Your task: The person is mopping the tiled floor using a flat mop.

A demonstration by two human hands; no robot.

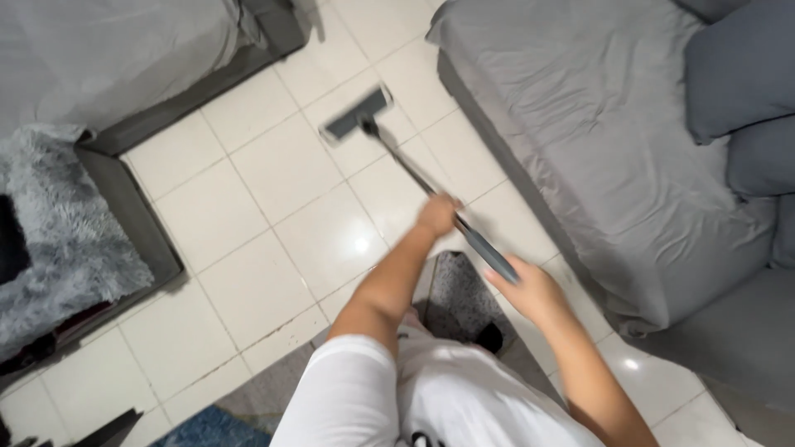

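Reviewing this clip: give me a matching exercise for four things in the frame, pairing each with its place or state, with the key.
Things:
1. mop head
2. left hand
3. right hand
4. fluffy grey throw

Places or states:
A. grips the handle near its upper end, beside the grey sofa
B. lies at the left edge of the picture
C. flat on the white tiled floor, far end of the pole
D. closed round the pole partway down

Pairs: 1-C, 2-D, 3-A, 4-B
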